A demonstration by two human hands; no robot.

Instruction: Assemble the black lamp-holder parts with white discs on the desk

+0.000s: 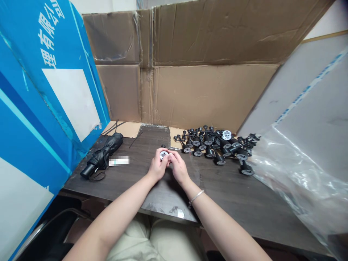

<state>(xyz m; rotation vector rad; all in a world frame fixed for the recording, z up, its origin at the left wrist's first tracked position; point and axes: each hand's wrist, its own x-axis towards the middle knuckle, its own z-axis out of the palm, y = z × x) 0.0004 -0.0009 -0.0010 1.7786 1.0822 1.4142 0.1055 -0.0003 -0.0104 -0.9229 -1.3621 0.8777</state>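
Note:
Above the table's middle, my left hand (157, 168) is closed around a black part with a round white face (164, 155). The face is turned up toward me and has a dark mark at its centre. A small black end shows just beyond the fingertips; the rest of the part is hidden. My right hand (178, 167) is closed too, its thumb and fingers pinching the right edge of the same face. To the right of both hands lies a heap of similar black parts (209, 150), cup-shaped with pale round faces and thin stems.
A folded black umbrella (106, 152) lies on the dark table (138, 183) at left. Cardboard (212, 94) walls off the back, a blue panel (89, 94) the left. Clear plastic sheeting (299, 188) hangs over the right side. One black part (246, 168) sits nearest the sheeting.

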